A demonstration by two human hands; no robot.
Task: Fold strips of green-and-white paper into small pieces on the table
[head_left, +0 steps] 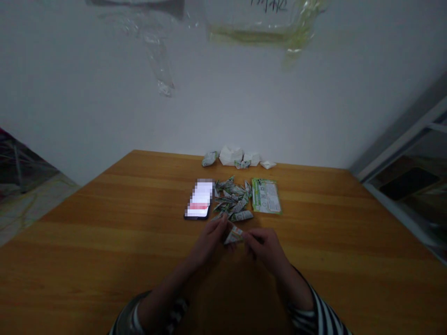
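Observation:
My left hand (pixel 212 238) and my right hand (pixel 264 247) meet over the wooden table (pixel 104 242), both pinching a small folded printed paper piece (pixel 233 235) between their fingertips. Just beyond them lies a pile of several similar folded paper pieces (pixel 232 201), white with green print. A flat green and white printed sheet (pixel 266 196) lies to the right of the pile. A phone (pixel 199 200) with a lit screen lies to its left.
Crumpled white tissues and wrappers (pixel 237 157) lie at the table's far edge against the white wall. A clear plastic bag (pixel 265 23) hangs on the wall above. A metal frame (pixel 405 153) stands to the right of the table.

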